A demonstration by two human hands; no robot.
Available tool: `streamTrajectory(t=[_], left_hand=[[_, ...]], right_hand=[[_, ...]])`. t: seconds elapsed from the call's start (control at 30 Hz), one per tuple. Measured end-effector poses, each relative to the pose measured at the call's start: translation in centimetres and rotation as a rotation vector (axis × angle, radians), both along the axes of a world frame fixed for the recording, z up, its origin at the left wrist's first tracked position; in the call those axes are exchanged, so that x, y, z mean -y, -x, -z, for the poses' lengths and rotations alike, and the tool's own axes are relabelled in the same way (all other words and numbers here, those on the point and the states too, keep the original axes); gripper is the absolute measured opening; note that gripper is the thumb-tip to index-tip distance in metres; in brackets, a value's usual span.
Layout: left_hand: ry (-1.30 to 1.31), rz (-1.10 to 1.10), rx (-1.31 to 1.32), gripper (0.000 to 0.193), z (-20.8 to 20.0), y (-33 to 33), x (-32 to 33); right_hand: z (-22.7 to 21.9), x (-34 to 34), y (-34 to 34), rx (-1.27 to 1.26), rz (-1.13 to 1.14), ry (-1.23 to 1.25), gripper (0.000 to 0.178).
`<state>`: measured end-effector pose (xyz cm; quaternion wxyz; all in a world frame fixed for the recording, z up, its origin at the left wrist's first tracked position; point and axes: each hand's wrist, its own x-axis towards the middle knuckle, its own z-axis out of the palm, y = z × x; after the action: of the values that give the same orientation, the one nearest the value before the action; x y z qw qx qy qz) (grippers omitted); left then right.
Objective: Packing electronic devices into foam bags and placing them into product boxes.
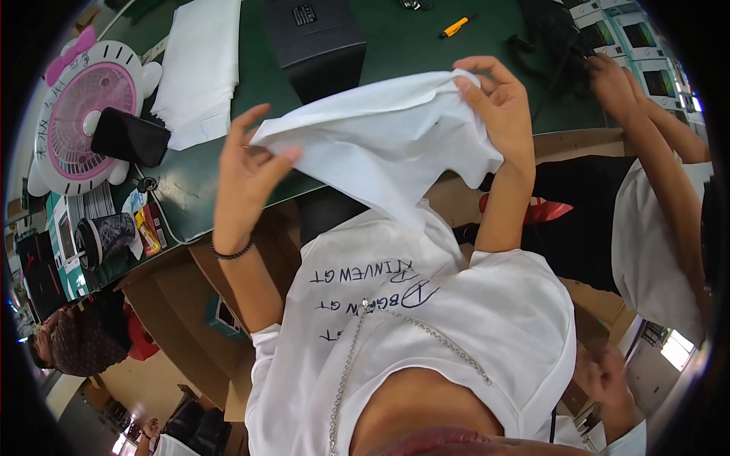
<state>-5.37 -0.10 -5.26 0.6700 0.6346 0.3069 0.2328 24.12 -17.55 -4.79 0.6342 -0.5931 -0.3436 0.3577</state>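
A thin, soft white cloth [380, 137] is stretched between my two hands, in front of my chest and over the table's near edge. Whether it is a single sheet or a bag, I cannot tell. My right hand [498, 106] pinches its upper right corner between thumb and fingers. At the cloth's left corner is my left hand [255, 171], its thumb over the fabric and its index finger raised away. Loose folds hang down from the middle. Just beyond the cloth stands a black box [315, 42] with a small label on top.
On the green table [411, 57] lie a stack of white cloths [198, 68] and a yellow-handled tool [456, 28]. At left, a pink-and-white fan [91, 106] has a black phone [131, 137] before it. A co-worker's hands [612, 83] work beside small boxes at right. Cardboard boxes [179, 311] stand below.
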Motion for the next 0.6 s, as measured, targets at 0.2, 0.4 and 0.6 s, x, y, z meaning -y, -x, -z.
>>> streamTrajectory(t=[0.2,0.4,0.6], left_hand=[[0.258,-0.069,0.069,0.058,2.4,-2.2,3.8],[0.088,-0.217,0.055,0.049,0.5,-3.2,5.1],[0.067,-0.129,0.096,0.055,-0.7,-5.1,6.4]], right_hand=[[1.8,0.3,-0.6,-0.026,0.150,-0.020,0.030],[-0.6,1.8,3.0,0.770,0.643,-0.204,0.048],[-2.1,0.5,11.1,0.217,-0.169,0.020,0.048]])
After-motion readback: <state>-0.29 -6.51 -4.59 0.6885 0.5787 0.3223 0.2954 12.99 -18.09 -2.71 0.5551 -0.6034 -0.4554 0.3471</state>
